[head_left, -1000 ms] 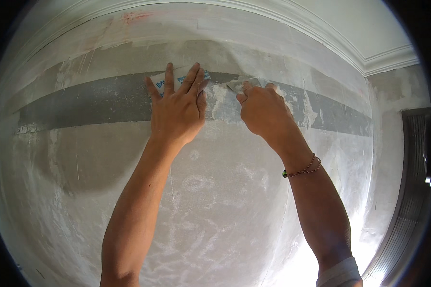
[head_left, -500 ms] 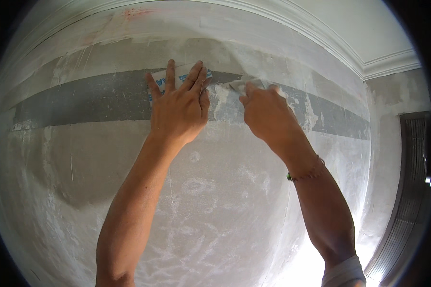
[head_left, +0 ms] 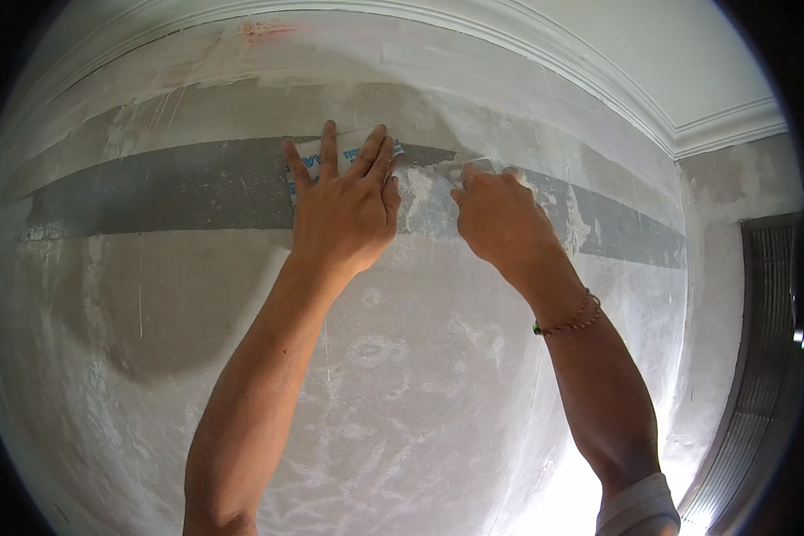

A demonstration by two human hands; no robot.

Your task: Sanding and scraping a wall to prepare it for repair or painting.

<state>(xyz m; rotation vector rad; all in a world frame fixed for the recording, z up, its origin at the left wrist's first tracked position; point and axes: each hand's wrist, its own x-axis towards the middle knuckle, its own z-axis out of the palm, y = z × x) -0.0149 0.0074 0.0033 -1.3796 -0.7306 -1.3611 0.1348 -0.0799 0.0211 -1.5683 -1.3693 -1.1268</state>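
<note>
My left hand (head_left: 344,201) lies with fingers spread over a whitish sheet with blue print (head_left: 353,152), pressing it to the wall. The sheet covers part of a dark grey band (head_left: 196,188) across the wall. To the right, my right hand (head_left: 505,210) is closed, knuckles up, on a thin flat grey piece (head_left: 484,165). Only an edge of that piece shows past the fingers, so its kind is unclear. It is at the band's patchy stretch, where pale filler (head_left: 420,196) shows between the hands.
Rough grey plaster wall (head_left: 402,357) spreads in front of me, with whitish smears lower down. White ceiling moulding (head_left: 598,71) runs above it. At the right, past the wall corner, stands a dark ribbed panel (head_left: 759,330). Bright light glares at the lower right.
Both hands sit slightly lower in the picture, as does the wall, and the left appears a little further right. The flat piece in my right hand now shows at a different angle.
</note>
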